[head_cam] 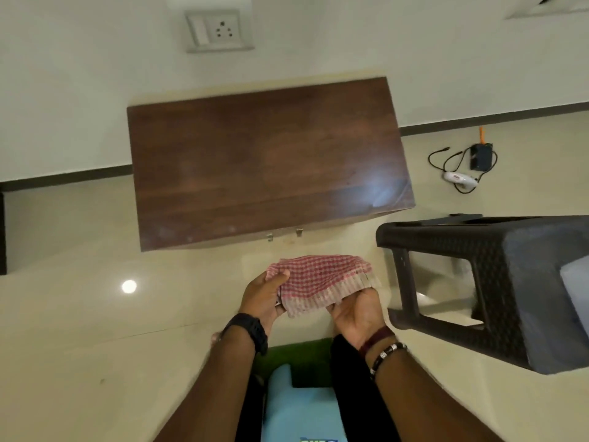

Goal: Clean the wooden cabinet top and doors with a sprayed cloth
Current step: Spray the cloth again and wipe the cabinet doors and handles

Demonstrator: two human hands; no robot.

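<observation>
Two hands are holding one checked cloth (pixel 322 282) above the floor, just in front of the cabinet's front edge. The cloth is being pinched at its left end by the left hand (pixel 264 298), with the thumb on top, and its right end is being supported by the right hand (pixel 357 309), which is turned palm up with the fingers curled under the fringe. The cloth is not yet touching the wooden cabinet (pixel 267 161); the top is lying bare, and the doors are hardly being shown from this angle, only two small metal handles (pixel 283 233) at the front edge.

No spray bottle is being seen, so it cannot be told if the cloth is damp. If it is being used dry, dust is probably only being pushed around, and streaks may be left. A loosely bunched cloth may also slip from the fingers.

A dark plastic stool (pixel 484 282) is standing near the cabinet's right front corner and is possibly hindering the reach to that side. A small device with cables (pixel 468 167) is lying on the floor by the wall, to the right of the cabinet. A wall socket (pixel 220 30) is being seen above.
</observation>
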